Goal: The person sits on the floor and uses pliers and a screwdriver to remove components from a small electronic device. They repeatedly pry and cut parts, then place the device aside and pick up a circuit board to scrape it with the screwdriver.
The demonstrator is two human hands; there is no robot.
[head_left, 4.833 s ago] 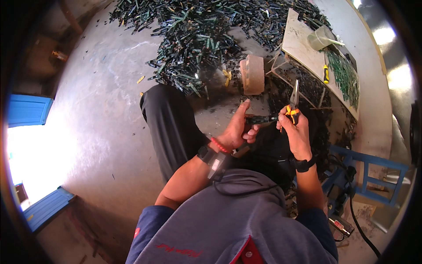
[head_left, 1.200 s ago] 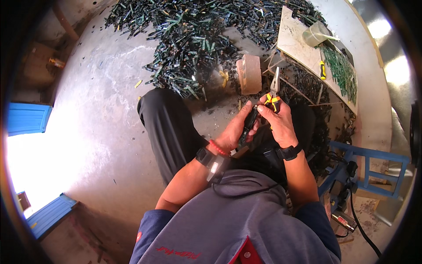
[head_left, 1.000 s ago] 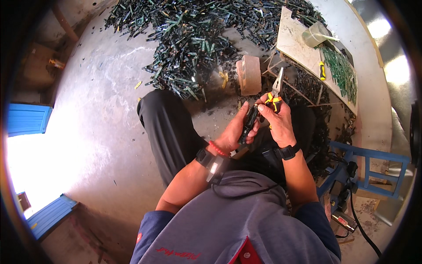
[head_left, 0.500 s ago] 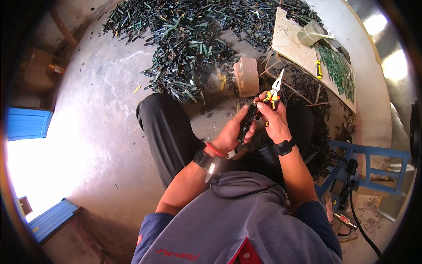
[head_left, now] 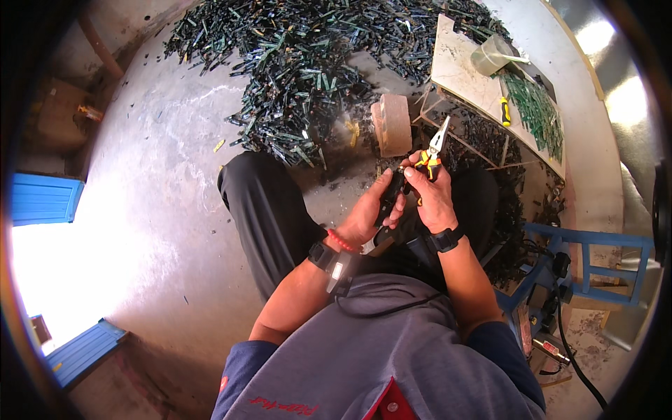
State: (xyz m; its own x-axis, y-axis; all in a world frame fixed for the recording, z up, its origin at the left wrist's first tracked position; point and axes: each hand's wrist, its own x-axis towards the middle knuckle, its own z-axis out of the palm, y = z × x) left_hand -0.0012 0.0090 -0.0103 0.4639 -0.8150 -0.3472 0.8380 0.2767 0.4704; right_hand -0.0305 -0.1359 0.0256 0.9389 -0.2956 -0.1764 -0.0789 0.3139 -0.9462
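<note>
My left hand [head_left: 367,210] is closed around a dark, narrow strip-like piece [head_left: 390,199], which points up and away from me. In my right hand [head_left: 435,199] rest long-nose pliers [head_left: 435,143] with yellow and black handles, their silver jaws pointing up and away. The thumb and fingers of that hand also meet the far end of the dark piece, so the two hands nearly touch. Fingers cover much of the piece, and its exact kind cannot be made out. Both hands are above my lap, between my knees.
A large heap of dark strips [head_left: 294,77] covers the floor ahead. Reddish bricks [head_left: 393,126] stand beyond my hands. A low table [head_left: 455,63] at right holds a plastic measuring jug [head_left: 490,56], a yellow-handled screwdriver [head_left: 505,112] and green strips [head_left: 535,112]. A blue frame [head_left: 588,266] stands right.
The pliers and my right hand have shifted slightly down and to the left. My left hand keeps its hold on the dark piece, almost in the same place.
</note>
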